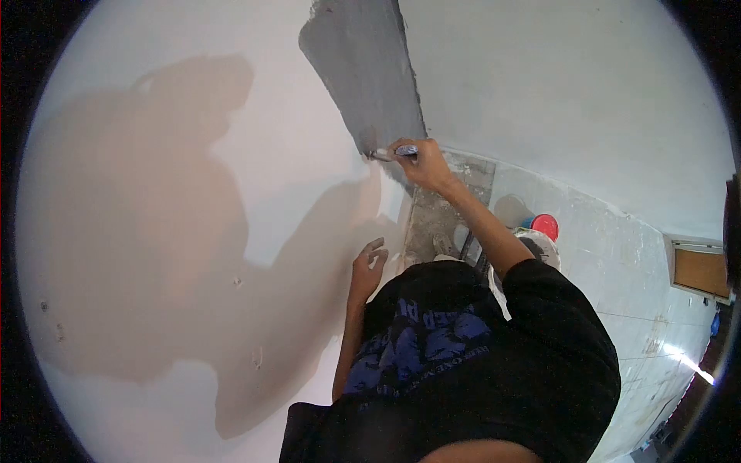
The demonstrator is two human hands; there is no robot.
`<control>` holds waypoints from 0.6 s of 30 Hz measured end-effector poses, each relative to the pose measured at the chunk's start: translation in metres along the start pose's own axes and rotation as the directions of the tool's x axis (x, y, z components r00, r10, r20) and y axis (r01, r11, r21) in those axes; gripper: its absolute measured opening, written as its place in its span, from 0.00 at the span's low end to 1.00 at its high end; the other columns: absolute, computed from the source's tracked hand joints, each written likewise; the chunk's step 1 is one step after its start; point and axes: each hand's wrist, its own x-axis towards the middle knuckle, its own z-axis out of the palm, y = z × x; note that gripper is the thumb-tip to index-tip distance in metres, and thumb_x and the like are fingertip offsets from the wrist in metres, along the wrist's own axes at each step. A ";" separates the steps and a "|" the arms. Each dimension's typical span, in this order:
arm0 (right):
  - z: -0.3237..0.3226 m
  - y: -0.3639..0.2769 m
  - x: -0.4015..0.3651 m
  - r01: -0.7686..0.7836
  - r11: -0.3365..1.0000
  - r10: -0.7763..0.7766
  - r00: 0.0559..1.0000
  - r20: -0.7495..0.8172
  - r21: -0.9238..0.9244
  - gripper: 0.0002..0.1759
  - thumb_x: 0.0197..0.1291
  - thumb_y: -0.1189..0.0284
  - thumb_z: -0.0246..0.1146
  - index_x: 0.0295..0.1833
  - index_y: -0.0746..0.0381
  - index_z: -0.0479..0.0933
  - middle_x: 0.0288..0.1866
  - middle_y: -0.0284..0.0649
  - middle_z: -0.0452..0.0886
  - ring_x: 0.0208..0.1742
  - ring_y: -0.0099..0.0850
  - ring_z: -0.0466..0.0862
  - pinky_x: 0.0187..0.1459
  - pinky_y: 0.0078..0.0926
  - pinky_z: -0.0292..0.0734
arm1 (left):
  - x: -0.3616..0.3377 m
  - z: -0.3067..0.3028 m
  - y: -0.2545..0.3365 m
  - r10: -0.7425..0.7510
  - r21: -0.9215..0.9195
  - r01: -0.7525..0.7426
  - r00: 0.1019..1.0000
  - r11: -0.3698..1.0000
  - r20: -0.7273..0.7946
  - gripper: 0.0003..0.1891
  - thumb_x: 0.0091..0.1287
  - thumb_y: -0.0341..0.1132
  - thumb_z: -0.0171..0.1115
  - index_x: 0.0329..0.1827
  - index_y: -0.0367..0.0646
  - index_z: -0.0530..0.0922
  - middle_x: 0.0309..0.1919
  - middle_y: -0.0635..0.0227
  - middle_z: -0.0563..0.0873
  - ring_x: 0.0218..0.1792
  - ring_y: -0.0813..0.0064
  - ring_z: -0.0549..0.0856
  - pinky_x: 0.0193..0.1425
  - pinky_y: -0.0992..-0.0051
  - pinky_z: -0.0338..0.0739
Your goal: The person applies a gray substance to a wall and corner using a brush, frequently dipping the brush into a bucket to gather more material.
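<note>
One paintbrush [406, 150], gripped in closed right fingers [396, 145], meets the gray band [370, 73] along the wall's [285, 139] corner edge; half-curled left fingers [375, 245] hold nothing.

Brush [406, 150] against wall [293, 139]; bucket [553, 244] on floor [587, 270]

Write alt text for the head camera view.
A right hand holds a small handled tool, its tip at the edge of a dark gray strip on a pale wall. The left hand, empty, is near the wall; a red round object shows at picture right.
</note>
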 end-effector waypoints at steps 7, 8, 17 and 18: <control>0.003 -0.007 0.011 0.011 0.995 -0.006 0.999 -0.047 0.103 0.11 0.55 0.78 0.66 0.45 0.62 0.84 0.33 0.51 0.85 0.30 0.39 0.86 0.37 0.31 0.80 | 0.000 -0.002 0.001 -0.016 0.016 0.016 1.000 1.000 -0.017 0.21 0.71 0.40 0.58 0.64 0.40 0.75 0.58 0.55 0.82 0.56 0.60 0.83 0.64 0.58 0.72; 0.000 -0.010 0.011 0.021 0.991 -0.014 0.998 -0.058 0.130 0.10 0.55 0.77 0.66 0.44 0.62 0.83 0.33 0.51 0.85 0.30 0.39 0.86 0.37 0.32 0.81 | 0.000 -0.002 0.001 -0.019 0.017 0.020 1.000 1.000 -0.025 0.21 0.71 0.40 0.58 0.64 0.40 0.75 0.58 0.55 0.82 0.56 0.60 0.83 0.64 0.58 0.72; 0.015 0.009 0.003 0.113 0.994 -0.111 0.991 -0.069 0.015 0.08 0.57 0.76 0.66 0.43 0.63 0.84 0.30 0.50 0.84 0.26 0.40 0.84 0.33 0.29 0.79 | -0.001 0.002 0.003 0.017 0.004 -0.017 1.000 1.000 -0.018 0.20 0.71 0.39 0.58 0.63 0.40 0.75 0.58 0.56 0.82 0.57 0.60 0.83 0.64 0.59 0.72; 0.014 0.002 0.005 0.069 0.997 -0.067 0.996 -0.059 0.026 0.08 0.56 0.76 0.66 0.43 0.63 0.83 0.30 0.51 0.84 0.26 0.39 0.84 0.34 0.29 0.79 | -0.001 0.001 0.002 0.015 0.004 -0.015 1.000 1.000 -0.022 0.20 0.71 0.39 0.58 0.63 0.40 0.75 0.58 0.56 0.82 0.56 0.60 0.83 0.64 0.59 0.72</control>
